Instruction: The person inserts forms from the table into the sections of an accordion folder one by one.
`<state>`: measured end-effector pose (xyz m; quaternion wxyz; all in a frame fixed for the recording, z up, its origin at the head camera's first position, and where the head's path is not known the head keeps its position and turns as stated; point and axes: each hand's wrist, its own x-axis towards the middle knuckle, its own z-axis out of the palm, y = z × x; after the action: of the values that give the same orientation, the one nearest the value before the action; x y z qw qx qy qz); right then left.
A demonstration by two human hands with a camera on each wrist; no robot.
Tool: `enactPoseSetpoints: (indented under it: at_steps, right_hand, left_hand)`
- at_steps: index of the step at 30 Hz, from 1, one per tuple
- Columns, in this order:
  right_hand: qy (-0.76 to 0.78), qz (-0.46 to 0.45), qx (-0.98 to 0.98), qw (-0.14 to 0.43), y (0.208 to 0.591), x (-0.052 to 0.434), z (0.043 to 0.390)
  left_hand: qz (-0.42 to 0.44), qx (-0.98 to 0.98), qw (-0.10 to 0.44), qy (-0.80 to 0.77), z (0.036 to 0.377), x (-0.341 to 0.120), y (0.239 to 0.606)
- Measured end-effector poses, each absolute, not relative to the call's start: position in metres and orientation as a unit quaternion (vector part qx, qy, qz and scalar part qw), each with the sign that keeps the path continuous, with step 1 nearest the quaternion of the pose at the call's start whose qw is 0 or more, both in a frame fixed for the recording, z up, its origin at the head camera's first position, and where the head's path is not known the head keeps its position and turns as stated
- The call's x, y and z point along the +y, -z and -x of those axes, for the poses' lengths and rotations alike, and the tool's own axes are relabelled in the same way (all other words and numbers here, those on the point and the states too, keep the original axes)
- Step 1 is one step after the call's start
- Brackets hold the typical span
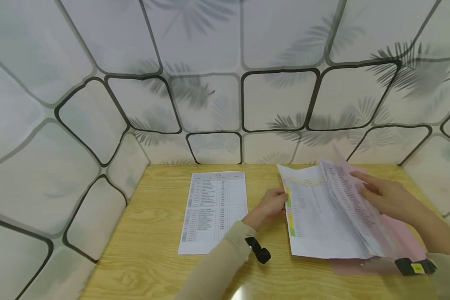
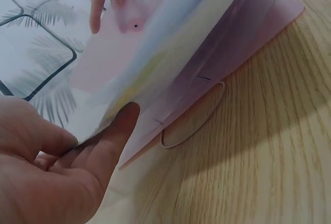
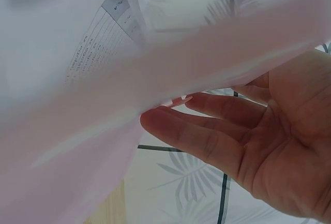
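A pink translucent folder [image 1: 405, 233] with pleated pockets stands partly spread at the right of the table. My left hand [image 1: 271, 203] pinches the left edge of a white printed sheet [image 1: 318, 227] that has yellow, green and pink marks down its side. In the left wrist view, thumb and fingers lie on opposite faces of that sheet, at the folder's mouth. My right hand [image 1: 386, 198] holds the folder's upper edge between thumb and fingers. Another printed sheet [image 1: 348, 196] leans inside, against the pink plastic. The folder's lower pockets are mostly hidden behind the papers.
A printed table sheet [image 1: 215, 212] lies flat on the wooden table [image 1: 146, 233], left of the folder. A thin elastic loop [image 2: 192, 137] hangs from the folder. Patterned walls [image 1: 206, 104] close in the table at the back and sides.
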<state>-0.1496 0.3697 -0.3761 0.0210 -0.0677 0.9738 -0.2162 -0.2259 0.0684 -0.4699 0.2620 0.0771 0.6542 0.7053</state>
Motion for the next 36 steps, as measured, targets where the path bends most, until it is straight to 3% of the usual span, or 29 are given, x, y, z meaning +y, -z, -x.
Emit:
enactPoseSetpoints:
  at_steps: [5,14,23,36]
  right_hand:
    - [0.214,0.070,0.974,0.020,0.375,0.370,0.151]
    - [0.208,0.067,0.976,0.019,0.374,0.368,0.150]
    - [0.208,0.071,0.975,0.014,0.375,0.369,0.150]
    - [0.203,0.064,0.977,0.018,0.374,0.369,0.149]
  left_hand:
    - [-0.045,0.684,0.202,-0.699,0.227,0.068,0.472]
    - [-0.033,0.683,0.201,-0.701,0.225,0.071,0.467]
    - [-0.018,0.691,0.145,-0.708,0.225,0.074,0.468]
    - [-0.040,0.682,0.189,-0.705,0.217,0.085,0.466]
